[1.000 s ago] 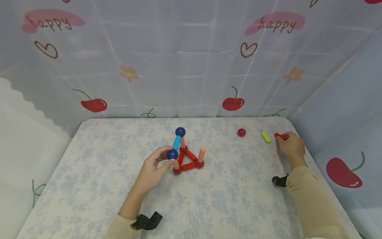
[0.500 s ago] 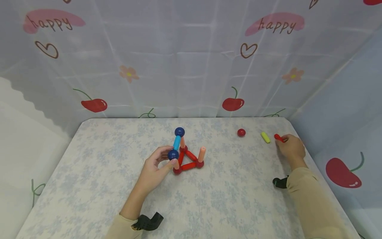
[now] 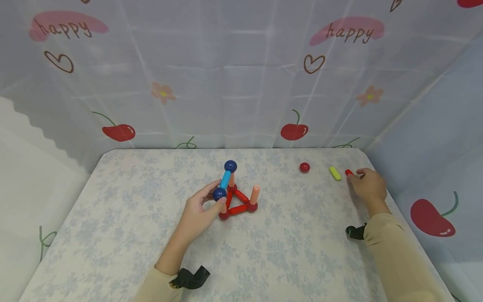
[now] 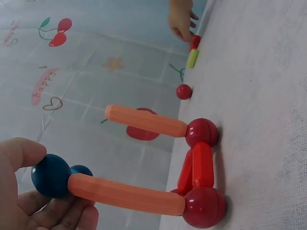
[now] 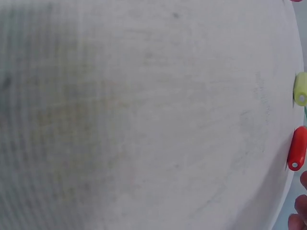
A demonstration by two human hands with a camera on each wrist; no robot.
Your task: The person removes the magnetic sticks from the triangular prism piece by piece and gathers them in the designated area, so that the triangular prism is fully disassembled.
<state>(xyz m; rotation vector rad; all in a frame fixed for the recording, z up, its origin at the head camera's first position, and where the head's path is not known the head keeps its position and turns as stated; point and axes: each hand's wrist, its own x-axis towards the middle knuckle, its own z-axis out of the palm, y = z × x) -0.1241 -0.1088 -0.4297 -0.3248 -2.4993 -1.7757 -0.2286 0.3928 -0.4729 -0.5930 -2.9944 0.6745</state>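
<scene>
Head view: the short, red, glossy rod lies on the pale, blue-mottled surface, just forward-left of the nearer right hand, long axis directed toward its loosely spread fingers. The left hand pinches a glossy, dark-blue ball.

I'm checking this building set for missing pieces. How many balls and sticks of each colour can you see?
Dark blue balls: 2
Red balls: 4
Red sticks: 4
Peach sticks: 3
Light blue stick: 1
Yellow-green stick: 1
Total: 15
</scene>
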